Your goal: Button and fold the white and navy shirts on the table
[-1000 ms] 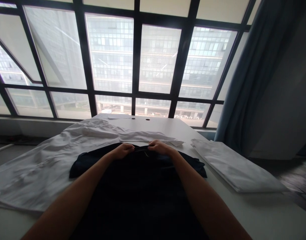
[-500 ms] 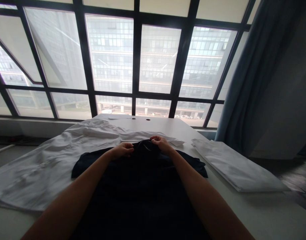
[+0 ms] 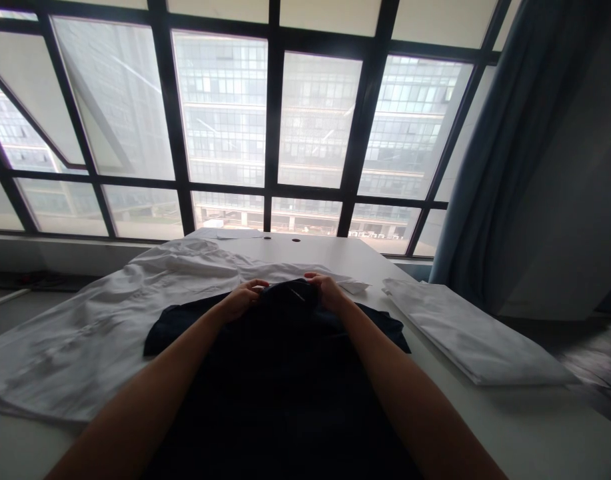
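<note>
A dark navy shirt [image 3: 285, 380] lies spread on the table, its lower part running toward me out of the bottom of the view. My left hand [image 3: 240, 300] and my right hand [image 3: 325, 290] pinch opposite sides of its collar [image 3: 288, 297], which stands up in a small hump between them. Much of the shirt is lost in shadow, so its details are hard to make out. A white shirt [image 3: 85, 340] lies crumpled beneath and to the left of the navy one.
A folded white garment [image 3: 478, 337] lies on the right of the white table [image 3: 305, 250], whose far end shows two small round holes. Large dark-framed windows [image 3: 270, 113] stand behind the table, and a blue-grey curtain [image 3: 495, 147] hangs at the right.
Compared with a second ago, the collar is raised into a hump and both hands sit higher on it. My left hand has moved up and slightly toward the right one.
</note>
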Available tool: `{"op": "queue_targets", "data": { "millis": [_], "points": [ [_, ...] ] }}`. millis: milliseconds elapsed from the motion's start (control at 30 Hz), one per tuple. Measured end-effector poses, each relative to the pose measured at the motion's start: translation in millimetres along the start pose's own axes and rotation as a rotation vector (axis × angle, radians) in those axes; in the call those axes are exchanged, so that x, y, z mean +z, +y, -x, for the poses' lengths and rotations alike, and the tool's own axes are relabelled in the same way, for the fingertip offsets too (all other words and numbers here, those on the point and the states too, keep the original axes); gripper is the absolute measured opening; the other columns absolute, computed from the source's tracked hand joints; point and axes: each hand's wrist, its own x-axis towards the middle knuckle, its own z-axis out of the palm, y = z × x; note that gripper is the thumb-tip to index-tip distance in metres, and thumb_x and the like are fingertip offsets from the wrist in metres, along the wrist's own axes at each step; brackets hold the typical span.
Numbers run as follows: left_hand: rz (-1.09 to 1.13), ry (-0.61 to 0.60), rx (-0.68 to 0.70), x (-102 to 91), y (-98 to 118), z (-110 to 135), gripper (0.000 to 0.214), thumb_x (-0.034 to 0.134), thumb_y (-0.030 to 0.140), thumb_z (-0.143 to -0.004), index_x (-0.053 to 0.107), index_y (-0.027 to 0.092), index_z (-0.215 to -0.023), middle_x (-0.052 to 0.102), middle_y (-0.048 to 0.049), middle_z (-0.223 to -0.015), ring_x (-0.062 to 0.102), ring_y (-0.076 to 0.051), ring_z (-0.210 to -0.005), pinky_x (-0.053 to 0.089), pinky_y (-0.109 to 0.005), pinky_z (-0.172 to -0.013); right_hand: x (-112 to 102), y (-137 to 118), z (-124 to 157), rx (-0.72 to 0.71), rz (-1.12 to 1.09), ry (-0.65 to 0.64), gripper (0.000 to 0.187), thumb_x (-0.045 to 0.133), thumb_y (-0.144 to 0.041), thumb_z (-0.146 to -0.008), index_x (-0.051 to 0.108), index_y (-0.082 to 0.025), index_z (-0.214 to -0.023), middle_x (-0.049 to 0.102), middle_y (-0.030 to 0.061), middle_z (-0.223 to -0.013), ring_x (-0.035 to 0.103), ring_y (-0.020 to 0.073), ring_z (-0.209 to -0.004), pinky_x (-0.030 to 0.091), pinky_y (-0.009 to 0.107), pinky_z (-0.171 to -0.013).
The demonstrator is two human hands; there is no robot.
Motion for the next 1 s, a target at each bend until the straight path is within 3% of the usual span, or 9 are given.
{"op": "queue_targets", "data": {
  "millis": [133, 233, 300, 500, 667, 767, 867, 1000],
  "points": [
    [-0.034, -0.014, -0.022, 5.9, 8.5, 8.7, 0.038, 0.076, 0.019, -0.074, 0.06, 0.014, -0.108, 0.067, -0.0015, -0.088, 0.061, -0.012, -0.078, 0.047, -0.023, -0.075, 0.4, -1.9, 1.2, 0.015, -0.091, 0.018, 0.032, 0.057, -0.014, -0.067, 0.057, -0.02, -0.098, 0.057, -0.0005, -0.068, 0.056, 0.0148, -0.061, 0.045, 0.024, -0.057],
    [-0.112, -0.1, -0.026, 9.0, 12.1, 12.9, 0.045, 0.084, 0.027, -0.071, 0.062, 0.014, -0.108, 0.066, -0.0011, -0.086, 0.06, -0.011, -0.077, 0.046, -0.022, -0.074, -1.1, -0.8, -0.4, -0.002, -0.091, 0.038, 0.029, 0.058, -0.015, -0.068, 0.056, -0.019, -0.097, 0.056, -0.0019, -0.067, 0.054, 0.0136, -0.059, 0.044, 0.023, -0.055],
    [-0.155, -0.089, -0.022, 10.5, 12.9, 12.8, 0.046, 0.085, 0.032, -0.071, 0.064, 0.013, -0.107, 0.067, -0.0018, -0.086, 0.059, -0.011, -0.076, 0.045, -0.022, -0.071, -2.0, 0.9, -1.8, -0.023, -0.051, 0.036, 0.027, 0.061, -0.016, -0.069, 0.058, -0.019, -0.096, 0.057, -0.0017, -0.069, 0.055, 0.0134, -0.059, 0.044, 0.023, -0.054],
    [-0.094, 0.033, -0.045, 14.2, 12.2, 10.5, 0.056, 0.088, 0.019, -0.066, 0.059, 0.014, -0.115, 0.068, -0.0024, -0.088, 0.063, -0.012, -0.075, 0.048, -0.021, -0.067, -1.3, 5.4, -4.1, -0.069, 0.0, 0.041, 0.021, 0.065, -0.016, -0.071, 0.061, -0.018, -0.092, 0.061, -0.0005, -0.072, 0.057, 0.0121, -0.06, 0.045, 0.022, -0.054],
    [-0.017, -0.088, -0.013, 16.3, 10.4, 14.1, 0.064, 0.088, 0.022, -0.065, 0.056, 0.014, -0.12, 0.067, -0.0023, -0.088, 0.064, -0.013, -0.076, 0.05, -0.025, -0.073, -0.4, 9.4, -6.7, -0.099, 0.032, 0.084, 0.018, 0.068, -0.018, -0.074, 0.061, -0.018, -0.09, 0.061, -0.0016, -0.069, 0.055, 0.0113, -0.058, 0.044, 0.021, -0.053],
    [-0.187, -0.164, -0.002, 15.3, 6.2, 10.2, 0.057, 0.084, 0.029, -0.069, 0.057, 0.014, -0.117, 0.066, -0.0013, -0.083, 0.062, -0.014, -0.072, 0.049, -0.027, -0.071, -0.8, 12.1, -9.2, -0.113, 0.046, 0.066, 0.019, 0.07, -0.023, -0.074, 0.061, -0.02, -0.091, 0.06, -0.0023, -0.068, 0.055, 0.0123, -0.058, 0.045, 0.023, -0.053],
    [-0.609, -0.026, 0.122, 18.2, 1.1, 3.1, 0.034, 0.076, 0.024, -0.075, 0.062, 0.015, -0.105, 0.062, 0.0, -0.076, 0.059, -0.016, -0.07, 0.049, -0.03, -0.071, -0.8, 12.3, -10.2, -0.122, 0.003, 0.037, 0.02, 0.068, -0.025, -0.074, 0.06, -0.021, -0.092, 0.057, -0.003, -0.068, 0.055, 0.0134, -0.06, 0.046, 0.025, -0.056],
    [-1.084, 0.371, 0.569, 39.4, -2.4, 4.7, 0.013, 0.056, 0.016, -0.088, 0.066, 0.018, -0.097, 0.064, -0.0074, -0.097, 0.059, -0.022, -0.095, 0.047, -0.037, -0.088, -0.1, 6.8, -6.9, -0.093, -0.083, -0.01, 0.032, 0.058, -0.015, -0.067, 0.062, -0.021, -0.098, 0.063, -0.0007, -0.076, 0.058, 0.0145, -0.066, 0.048, 0.025, -0.06]
  ]
}}
